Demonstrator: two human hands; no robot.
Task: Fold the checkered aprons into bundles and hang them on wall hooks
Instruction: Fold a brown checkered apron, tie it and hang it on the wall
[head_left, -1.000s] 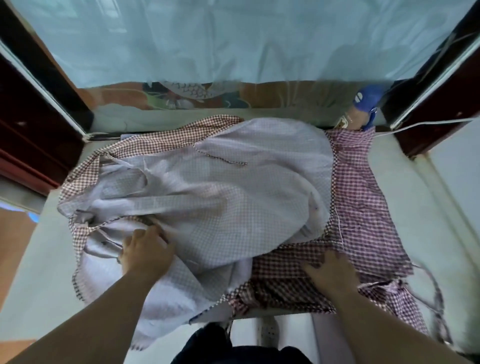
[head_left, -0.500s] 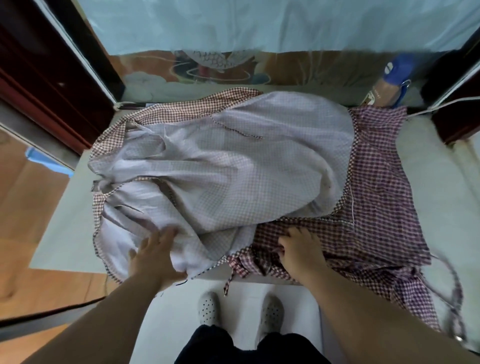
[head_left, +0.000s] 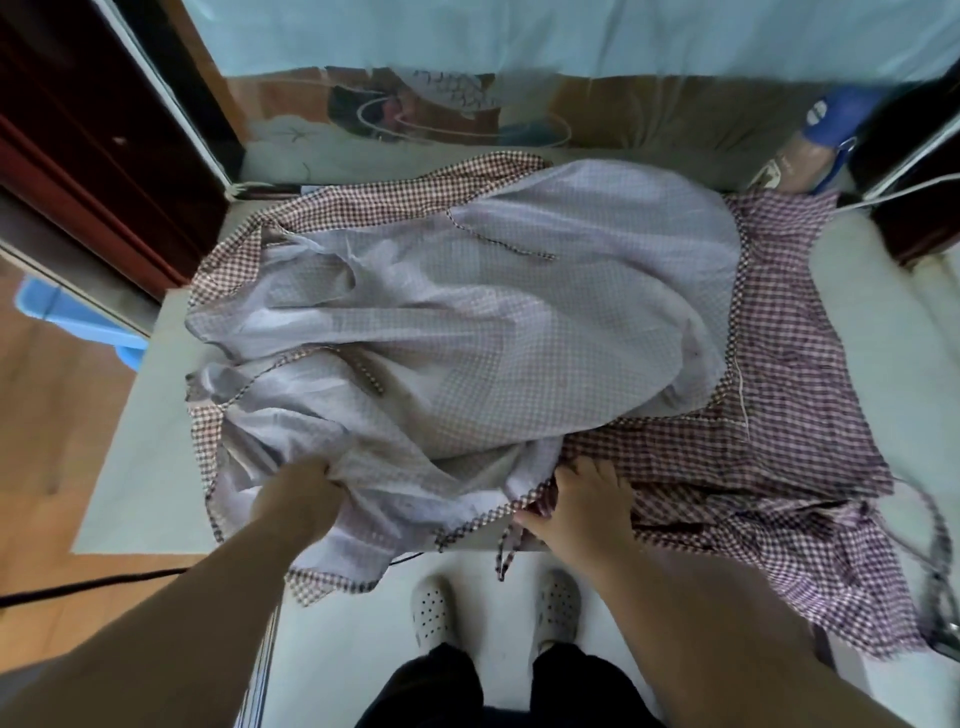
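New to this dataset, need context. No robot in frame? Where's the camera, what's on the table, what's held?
No robot: a person works bare-handed. Every picture comes from one wide-angle camera on their head, looking down, hence the bent edges and the white shoes at the bottom. On the pale table lie two checkered aprons: a pale apron, lighter side up, lapping over a dark checkered apron to its right. The left hand grips a bunch of the pale apron near the front edge. The right hand rests on the dark checkered apron, fingers spread, seemingly gripping nothing.
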